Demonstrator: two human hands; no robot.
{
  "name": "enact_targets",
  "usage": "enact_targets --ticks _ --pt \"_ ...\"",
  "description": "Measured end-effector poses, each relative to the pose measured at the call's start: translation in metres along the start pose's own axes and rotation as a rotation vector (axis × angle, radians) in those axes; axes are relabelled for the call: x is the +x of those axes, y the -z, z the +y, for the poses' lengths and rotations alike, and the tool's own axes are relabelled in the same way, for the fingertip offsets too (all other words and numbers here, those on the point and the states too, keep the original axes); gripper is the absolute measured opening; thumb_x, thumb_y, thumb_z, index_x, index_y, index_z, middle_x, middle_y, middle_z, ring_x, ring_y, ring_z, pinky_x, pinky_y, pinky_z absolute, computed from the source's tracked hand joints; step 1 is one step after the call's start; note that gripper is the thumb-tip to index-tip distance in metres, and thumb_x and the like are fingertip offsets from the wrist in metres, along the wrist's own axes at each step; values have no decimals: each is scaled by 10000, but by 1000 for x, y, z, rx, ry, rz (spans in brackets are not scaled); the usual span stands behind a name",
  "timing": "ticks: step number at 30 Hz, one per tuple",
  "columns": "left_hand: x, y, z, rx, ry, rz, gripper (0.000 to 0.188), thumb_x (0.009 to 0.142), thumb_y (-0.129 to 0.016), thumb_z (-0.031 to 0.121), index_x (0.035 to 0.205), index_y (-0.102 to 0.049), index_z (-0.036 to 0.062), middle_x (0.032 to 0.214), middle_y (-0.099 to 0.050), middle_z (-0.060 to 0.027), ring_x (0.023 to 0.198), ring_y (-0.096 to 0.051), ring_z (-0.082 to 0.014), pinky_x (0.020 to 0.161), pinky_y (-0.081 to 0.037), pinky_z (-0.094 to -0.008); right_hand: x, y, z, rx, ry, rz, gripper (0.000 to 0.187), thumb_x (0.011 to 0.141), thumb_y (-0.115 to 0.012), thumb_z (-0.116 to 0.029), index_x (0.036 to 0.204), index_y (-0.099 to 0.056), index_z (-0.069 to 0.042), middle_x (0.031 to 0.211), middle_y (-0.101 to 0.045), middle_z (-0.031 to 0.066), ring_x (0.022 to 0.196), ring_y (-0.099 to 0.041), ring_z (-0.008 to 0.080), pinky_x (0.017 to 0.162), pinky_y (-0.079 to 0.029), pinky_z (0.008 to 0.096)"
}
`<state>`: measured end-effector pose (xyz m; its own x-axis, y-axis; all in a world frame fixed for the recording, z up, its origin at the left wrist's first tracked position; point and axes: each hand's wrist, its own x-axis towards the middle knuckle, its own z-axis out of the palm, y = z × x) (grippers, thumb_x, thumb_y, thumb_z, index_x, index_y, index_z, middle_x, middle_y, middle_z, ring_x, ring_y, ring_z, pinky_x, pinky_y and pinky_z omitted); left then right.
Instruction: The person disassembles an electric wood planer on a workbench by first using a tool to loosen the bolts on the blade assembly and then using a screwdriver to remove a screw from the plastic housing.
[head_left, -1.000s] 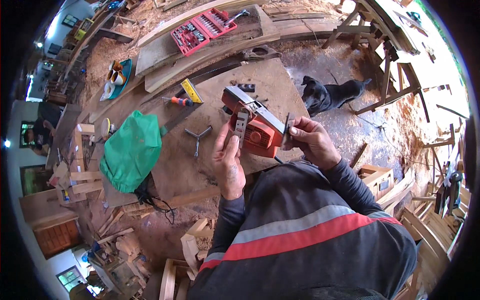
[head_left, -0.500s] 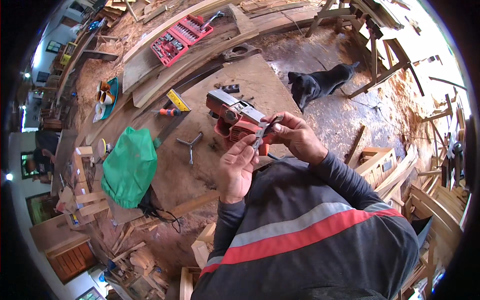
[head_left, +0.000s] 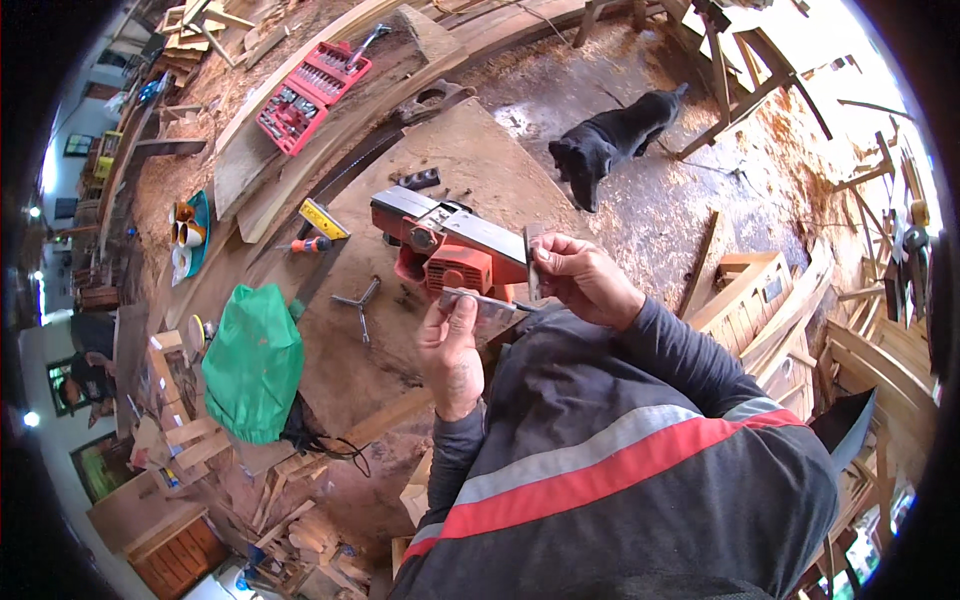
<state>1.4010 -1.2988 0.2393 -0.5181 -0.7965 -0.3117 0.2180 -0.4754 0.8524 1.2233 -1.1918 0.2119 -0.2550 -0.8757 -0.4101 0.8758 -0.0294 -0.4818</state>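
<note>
My left hand point(head_left: 452, 360) pinches a thin pale metal strip point(head_left: 478, 298) between thumb and fingers. Between the thumb and fingertips of my right hand point(head_left: 588, 275) stands a narrow dark metal strip point(head_left: 531, 258). The two strips are apart. Just beyond both hands, a red electric hand planer point(head_left: 462, 268) lies on the wooden board point(head_left: 500, 165) with its silver sole facing up. To its left rest a three-armed socket wrench point(head_left: 362, 305), a screwdriver point(head_left: 312, 244) and a yellow square point(head_left: 325, 219).
A green bag point(head_left: 255, 365) sits left, with a black cable beside it. Farther off are a red socket set point(head_left: 315, 92) and cups on a teal tray point(head_left: 206, 235). A black dog point(head_left: 610, 145) stands beyond the board. Wooden frames point(head_left: 745, 300) lie right.
My hands have moved apart, and the metal pieces that were together between them are now separate, one in each hand. The whole view has shifted slightly; the planer appears farther left.
</note>
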Motion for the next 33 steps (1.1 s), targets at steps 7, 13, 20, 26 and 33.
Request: enact_targets --ticks 7,13,20,26,33 --pt "3 -9 3 149 46 -98 150 965 -651 94 1095 -655 21 986 -672 -28 827 -629 -91 721 -532 -265 -8 -1 1 76 -51 -5 137 993 -622 -132 1098 -654 -48 951 -685 3 788 -657 116 715 -538 270" --pt "11 -25 10 101 102 -209 216 929 -679 53 1137 -636 15 1022 -679 -38 893 -658 -109 784 -550 -269 -20 -3 -3 -42 -86 -93 178 986 -638 -142 1116 -674 -26 947 -698 8 797 -660 106 721 -544 266" --pt "10 -41 18 28 27 -269 278 871 -720 -52 1120 -611 5 1078 -688 -107 937 -666 -133 864 -542 -263 -29 -11 -7 -6 -155 -202 158 1011 -576 -108 1099 -645 4 918 -685 43 769 -671 145 712 -555 282" --pt "6 -41 24 68 -14 -390 218 867 -710 -76 1032 -598 13 1078 -678 -152 944 -668 -155 872 -556 -282 -32 -6 -5 60 -201 -341 159 1013 -580 -130 1081 -658 -8 932 -680 24 795 -651 113 706 -539 262" --pt "3 -39 24 61 -22 -415 217 866 -714 -77 1029 -604 15 1037 -686 -129 936 -663 -150 861 -551 -288 -33 -4 -4 4 -192 -401 180 1022 -572 -161 1062 -659 -8 862 -651 31 732 -625 119 616 -521 278"
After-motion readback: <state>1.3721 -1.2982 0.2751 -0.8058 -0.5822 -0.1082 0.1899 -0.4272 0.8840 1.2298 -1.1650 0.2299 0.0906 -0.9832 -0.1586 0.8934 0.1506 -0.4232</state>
